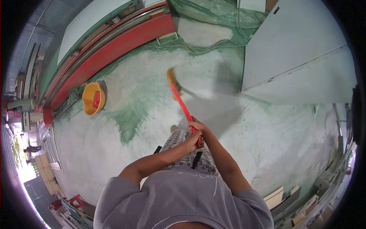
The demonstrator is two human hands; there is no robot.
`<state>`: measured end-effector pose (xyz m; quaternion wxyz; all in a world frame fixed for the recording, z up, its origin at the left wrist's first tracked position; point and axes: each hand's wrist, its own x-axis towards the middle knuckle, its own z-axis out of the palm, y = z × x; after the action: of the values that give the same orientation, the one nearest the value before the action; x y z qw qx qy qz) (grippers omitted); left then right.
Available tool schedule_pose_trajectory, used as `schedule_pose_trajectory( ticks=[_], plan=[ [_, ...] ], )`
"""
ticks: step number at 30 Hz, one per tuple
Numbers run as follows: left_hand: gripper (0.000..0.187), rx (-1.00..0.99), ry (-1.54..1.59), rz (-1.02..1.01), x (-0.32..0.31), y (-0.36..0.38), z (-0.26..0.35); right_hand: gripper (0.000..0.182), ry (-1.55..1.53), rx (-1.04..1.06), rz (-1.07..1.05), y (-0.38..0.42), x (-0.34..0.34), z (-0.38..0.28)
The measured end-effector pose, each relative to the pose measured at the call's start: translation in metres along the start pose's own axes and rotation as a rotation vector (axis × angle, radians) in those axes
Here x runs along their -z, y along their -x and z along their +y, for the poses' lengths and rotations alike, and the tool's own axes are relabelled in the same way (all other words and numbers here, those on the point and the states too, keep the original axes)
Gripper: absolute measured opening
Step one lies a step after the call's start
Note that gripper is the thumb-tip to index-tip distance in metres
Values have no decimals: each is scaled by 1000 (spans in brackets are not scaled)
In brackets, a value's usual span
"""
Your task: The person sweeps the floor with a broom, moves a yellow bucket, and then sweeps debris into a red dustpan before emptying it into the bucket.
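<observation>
A broom (180, 100) with a red handle and a tan bristle head reaches out over the dusty concrete floor (145, 87) ahead of me. Both hands grip the near end of its handle. My right hand (199, 126) is wrapped higher on the handle. My left hand (193, 140) is closed just below it, next to the handle's end. The bristle head sits near the floor at the far end, blurred.
A yellow bucket (92, 99) with something red inside stands at the left by a long red machine base (114, 47). A large grey cabinet (297, 53) fills the right. Cables (198, 47) lie on the floor beyond. Boards lean at the lower right.
</observation>
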<state>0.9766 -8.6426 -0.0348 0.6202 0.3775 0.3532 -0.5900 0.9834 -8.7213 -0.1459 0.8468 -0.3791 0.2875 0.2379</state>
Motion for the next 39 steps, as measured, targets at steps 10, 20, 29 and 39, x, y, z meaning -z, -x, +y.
schedule_pose_trajectory(
  ticks=[10,20,29,39],
  plan=[
    [12,250,-408,-115,-40,1,-38,32,-469,82,269,103,30,-6],
    [19,591,-417,-275,-70,-79,-9,21,-460,-9,653,89,130,18],
    [20,470,-238,-293,-58,-138,121,16,-82,-81,633,-31,99,-103],
    [21,219,-77,-278,-75,-154,263,12,189,-126,630,-171,85,-220]
  ],
)
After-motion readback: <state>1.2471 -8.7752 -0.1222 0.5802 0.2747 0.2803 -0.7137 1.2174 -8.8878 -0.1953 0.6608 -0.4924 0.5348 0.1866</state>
